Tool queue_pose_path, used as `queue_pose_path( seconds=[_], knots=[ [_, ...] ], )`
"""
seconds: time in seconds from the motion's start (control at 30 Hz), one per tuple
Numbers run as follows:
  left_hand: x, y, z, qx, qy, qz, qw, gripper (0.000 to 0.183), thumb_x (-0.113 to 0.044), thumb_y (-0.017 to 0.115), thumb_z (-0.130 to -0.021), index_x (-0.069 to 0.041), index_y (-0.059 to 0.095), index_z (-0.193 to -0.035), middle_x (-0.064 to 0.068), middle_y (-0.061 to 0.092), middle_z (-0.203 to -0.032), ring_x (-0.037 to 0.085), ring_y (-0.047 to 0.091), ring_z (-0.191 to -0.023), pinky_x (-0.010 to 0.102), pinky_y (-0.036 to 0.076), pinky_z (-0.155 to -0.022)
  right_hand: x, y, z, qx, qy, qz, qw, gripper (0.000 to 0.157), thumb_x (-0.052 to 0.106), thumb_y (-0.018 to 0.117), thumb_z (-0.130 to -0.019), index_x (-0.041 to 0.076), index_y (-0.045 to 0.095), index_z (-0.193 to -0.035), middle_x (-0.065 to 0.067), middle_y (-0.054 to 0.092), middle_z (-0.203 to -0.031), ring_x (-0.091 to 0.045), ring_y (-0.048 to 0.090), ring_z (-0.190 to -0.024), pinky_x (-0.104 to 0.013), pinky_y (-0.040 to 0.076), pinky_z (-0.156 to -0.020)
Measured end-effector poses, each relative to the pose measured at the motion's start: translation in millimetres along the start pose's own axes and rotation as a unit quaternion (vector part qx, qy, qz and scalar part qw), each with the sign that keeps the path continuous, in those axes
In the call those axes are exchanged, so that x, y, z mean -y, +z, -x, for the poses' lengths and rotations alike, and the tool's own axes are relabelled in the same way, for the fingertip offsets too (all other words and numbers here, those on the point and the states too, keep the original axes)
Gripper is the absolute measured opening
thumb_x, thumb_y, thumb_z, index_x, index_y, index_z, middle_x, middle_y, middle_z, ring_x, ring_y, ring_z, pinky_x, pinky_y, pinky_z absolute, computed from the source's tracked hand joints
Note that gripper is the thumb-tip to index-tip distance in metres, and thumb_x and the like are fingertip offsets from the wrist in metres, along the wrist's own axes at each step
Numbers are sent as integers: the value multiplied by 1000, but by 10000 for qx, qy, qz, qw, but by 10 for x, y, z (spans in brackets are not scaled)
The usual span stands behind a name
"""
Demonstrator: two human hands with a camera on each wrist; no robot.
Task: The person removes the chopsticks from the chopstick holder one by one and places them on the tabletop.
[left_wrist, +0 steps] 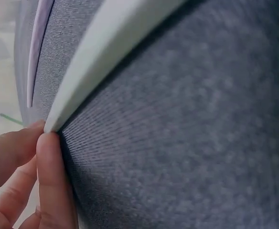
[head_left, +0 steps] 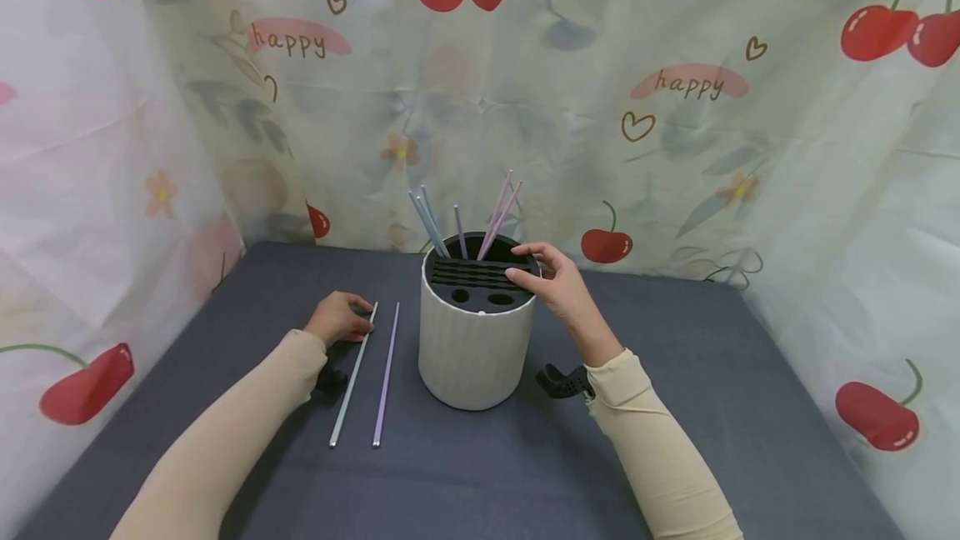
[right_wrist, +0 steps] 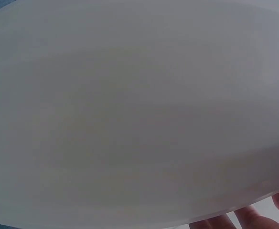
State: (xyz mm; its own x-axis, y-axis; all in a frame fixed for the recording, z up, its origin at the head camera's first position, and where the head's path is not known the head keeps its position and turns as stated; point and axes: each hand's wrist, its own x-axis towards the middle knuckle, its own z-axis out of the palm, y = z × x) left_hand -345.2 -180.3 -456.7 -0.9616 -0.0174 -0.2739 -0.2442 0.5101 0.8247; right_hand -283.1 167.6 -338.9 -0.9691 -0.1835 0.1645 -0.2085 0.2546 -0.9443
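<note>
1. Pinching the far end of the pale green stick [head_left: 355, 373] with the left hand [head_left: 337, 319], left of the holder [head_left: 476, 348].
2. Resting on the holder's right rim with the right hand [head_left: 557, 280], thumb and fingers spread.
3. Might lose the pale green stick through pinching only its tip.
4. Might knock the purple stick [head_left: 387, 374], just left of the holder, by sweeping low.

Reads "happy" twice on the patterned cloth backdrop [head_left: 480, 57], both times in brown, handwritten-looking lowercase letters running slightly downhill to the right. Stands once at upper left on a pink patch [head_left: 300, 32], with a small brown heart outline [head_left: 336, 2] above its right end. Repeats farther right on a second pink patch [head_left: 690, 73], between two more brown heart outlines [head_left: 637, 127].
</note>
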Motion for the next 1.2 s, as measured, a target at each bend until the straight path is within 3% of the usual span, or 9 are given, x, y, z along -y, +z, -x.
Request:
queue_pose_path(
  seconds=[0.37, 0.53, 0.7, 0.8, 0.9, 1.07, 1.2],
  knots=[
    [-24, 12, 11, -60, -197, -128, 9997, 42, 5, 72, -81, 3, 61, -121, 21, 55, -109, 9, 62, -58, 25, 58, -58, -45, -10, -19, 31, -9, -9, 10000, 40, 22, 68, -91, 8, 56, -127, -6, 38, -150, -27, 28, -143, -53, 24, -117],
    [-66, -15, 75, 52, -190, 21, 9998, 38, 4, 73, -81, 5, 62, -118, 18, 58, -102, 11, 63, -62, 26, 59, -60, -53, -11, -23, 31, -15, -13, 10000, 40, 22, 69, -91, 8, 56, -127, -7, 37, -150, -27, 27, -143, -54, 24, -116],
    [-163, -91, 121, 203, 61, 114, 9997, 38, -4, 70, -86, 4, 60, -122, 22, 64, -112, 18, 68, -82, 29, 59, -73, -52, -9, -27, 18, -42, 19, 10000, 40, 22, 69, -91, 8, 57, -126, -9, 37, -151, -27, 27, -143, -53, 23, -117],
    [-349, -179, 188, 337, 486, 241, 9980, 43, -12, 67, -91, 1, 56, -131, 20, 62, -118, 21, 67, -97, 38, 56, -90, -44, -7, -25, 29, -42, 9, 10000, 40, 22, 69, -91, 8, 56, -126, -8, 37, -150, -27, 27, -143, -53, 23, -117],
    [-667, -275, 344, 505, 1125, 580, 9907, 48, -16, 65, -94, -1, 51, -137, 21, 58, -126, 28, 61, -112, 45, 49, -101, -34, -10, -23, 31, -36, 21, 10000, 40, 22, 69, -91, 8, 56, -126, -8, 37, -151, -27, 27, -143, -53, 22, -117],
    [-1218, -357, 691, 489, 1980, 1167, 9720, 46, -24, 66, -93, -8, 53, -135, 16, 55, -131, 24, 58, -116, 42, 46, -104, -29, -15, -22, 13, 4, 55, 10000, 40, 23, 69, -91, 8, 56, -126, -8, 37, -151, -27, 27, -143, -52, 20, -118],
    [-1450, -333, 867, 340, 2372, 1369, 9612, 41, -24, 68, -92, -9, 58, -129, 8, 60, -122, 13, 62, -105, 36, 50, -100, -25, -10, -20, 25, 36, 53, 10000, 40, 23, 69, -91, 9, 56, -126, -6, 37, -151, -26, 27, -143, -53, 21, -118]
  ],
)
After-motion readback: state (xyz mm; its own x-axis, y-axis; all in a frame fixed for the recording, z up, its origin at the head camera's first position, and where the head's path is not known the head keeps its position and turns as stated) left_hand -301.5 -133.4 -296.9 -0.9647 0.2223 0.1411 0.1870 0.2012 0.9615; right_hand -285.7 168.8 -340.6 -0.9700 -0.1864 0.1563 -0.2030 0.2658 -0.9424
